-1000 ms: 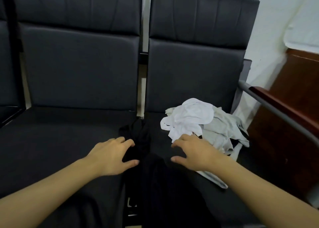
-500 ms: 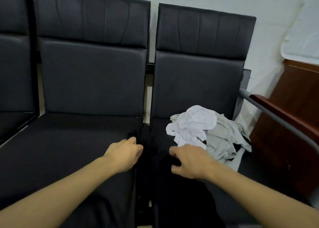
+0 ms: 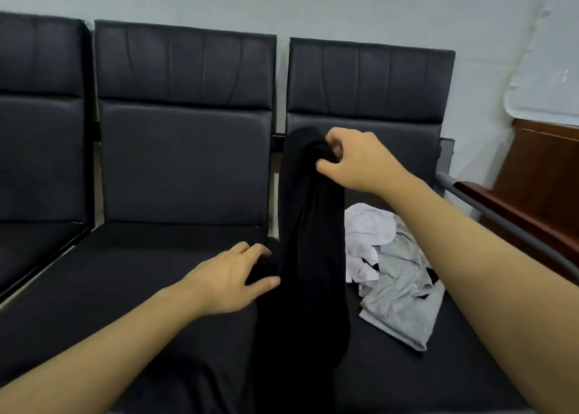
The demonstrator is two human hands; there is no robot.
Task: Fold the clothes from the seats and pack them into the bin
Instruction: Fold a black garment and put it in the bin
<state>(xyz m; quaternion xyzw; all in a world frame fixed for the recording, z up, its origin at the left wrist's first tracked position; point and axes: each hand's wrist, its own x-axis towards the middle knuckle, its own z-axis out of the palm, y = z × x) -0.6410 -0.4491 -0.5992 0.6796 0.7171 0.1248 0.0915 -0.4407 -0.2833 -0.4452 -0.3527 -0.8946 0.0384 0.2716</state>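
The right hand (image 3: pixel 360 160) pinched the black cloth (image 3: pixel 308 257) up at 12 o'clock; the left hand (image 3: pixel 232 279) gripped it lower. Nothing was folded; no bin showed.

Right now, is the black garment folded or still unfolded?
Unfolded. The black garment hangs in a long bunched column from the right hand, while the left hand grips its lower part.

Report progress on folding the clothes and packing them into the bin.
Done: nothing looks folded, and no bin is in view. In hand: the right hand grips the top of the black garment and holds it up off the seats, while the left hand holds its lower edge. Left: the white garment and the grey garment lie crumpled on the right seat, untouched.
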